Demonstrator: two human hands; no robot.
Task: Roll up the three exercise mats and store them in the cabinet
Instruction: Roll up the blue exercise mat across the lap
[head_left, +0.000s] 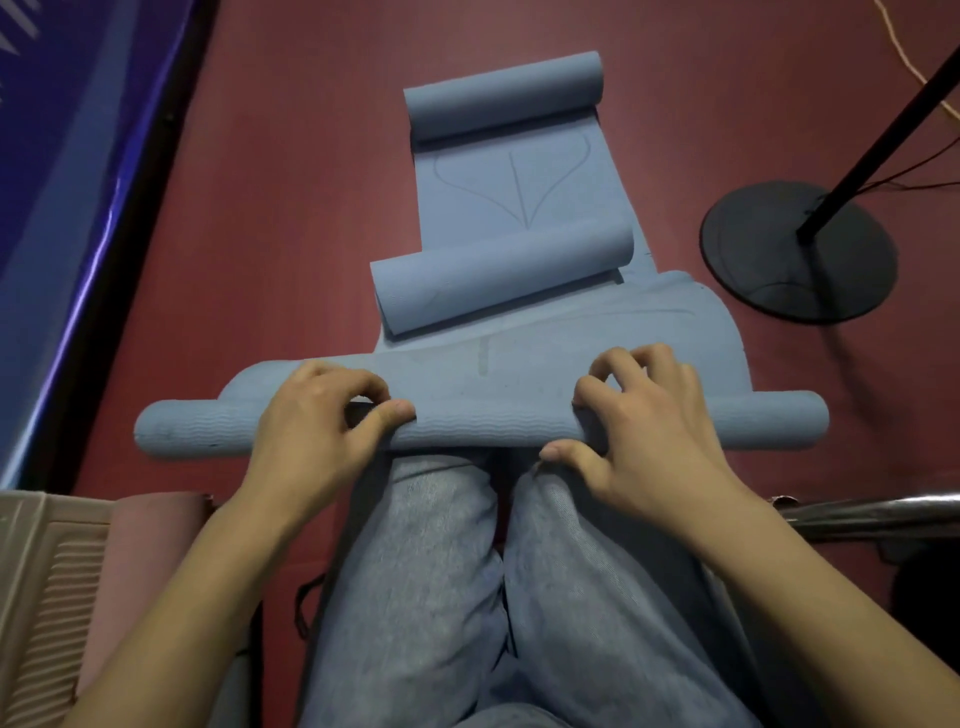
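Your left hand (317, 415) and right hand (641, 415) curl over near mat (483, 423), thumbs tucked under roll, gripping it just ahead of knees (498, 499). Grip set wide, likely for even rolling. Two half-rolled mats (501, 275) lie beyond.

Near mat roll (483, 426) lies crosswise just before the knees (441, 499), left hand (317, 415) and right hand (639, 415) on it; two curled mats (498, 275) (504, 96) behind; stand base (795, 249) right.
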